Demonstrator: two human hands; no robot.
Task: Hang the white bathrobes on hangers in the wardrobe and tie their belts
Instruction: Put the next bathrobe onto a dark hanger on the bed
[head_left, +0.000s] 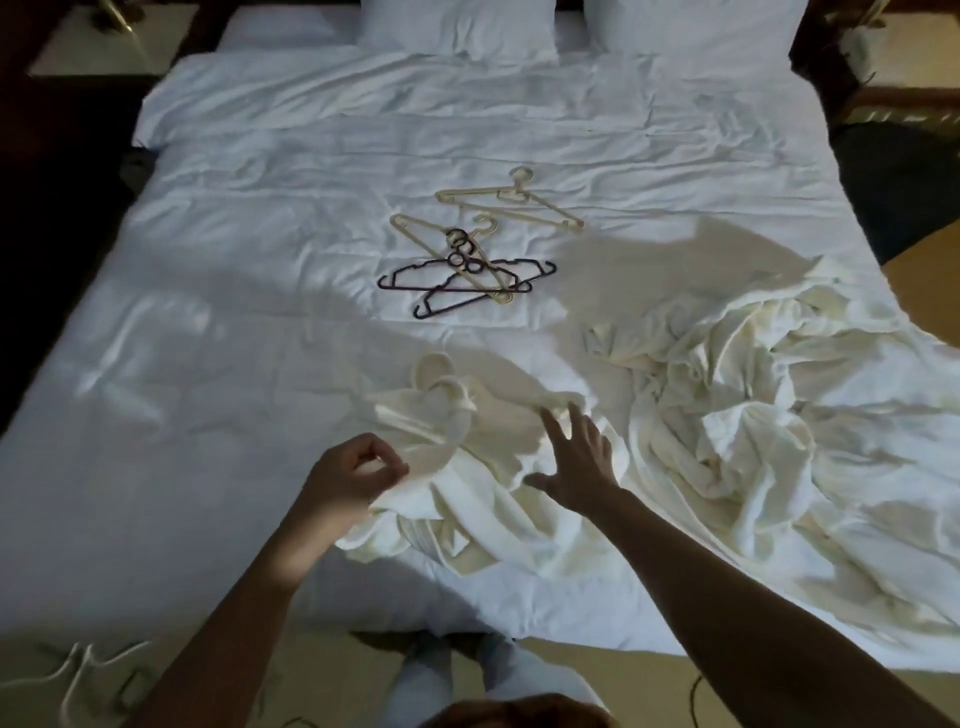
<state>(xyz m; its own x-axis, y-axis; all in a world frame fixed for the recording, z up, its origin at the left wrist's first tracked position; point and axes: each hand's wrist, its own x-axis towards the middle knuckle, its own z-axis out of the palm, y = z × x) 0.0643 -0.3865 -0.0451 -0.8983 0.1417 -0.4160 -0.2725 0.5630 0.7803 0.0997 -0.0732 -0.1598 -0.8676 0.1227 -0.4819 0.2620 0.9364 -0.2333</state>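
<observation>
Head view, looking down the bed (260, 249) from its foot.

Near bathrobe (467, 519): crumpled, cream-white, on the duvet at the foot edge, directly under and between both hands. A rolled part of it (441, 387) lies just beyond the fingers; cannot tell whether this is belt or collar.

Second bathrobe (753, 395): larger loose heap to the right, touching the near one, spilling toward the bed's right edge. Neither hand on it.

Left hand (358, 470): at the near bathrobe's left edge, fingers curled, thumb and forefinger pinching a fold of the cloth. Forearm comes up from lower left, wrist slightly bent.

Right hand (576, 457): palm down, fingers spread and straight, holding nothing, over the middle of the near bathrobe. Fingertips point up the bed; contact with the cloth not clear because of blur. Arm extended from lower right.

Hangers: cream hangers (511, 200) and dark hangers (467, 283) in an overlapping cluster mid-bed, well beyond both hands, none carrying a robe.

Pillows (457, 21) at the head. A pale cord (78, 670) on the floor (571, 670), lower left.
</observation>
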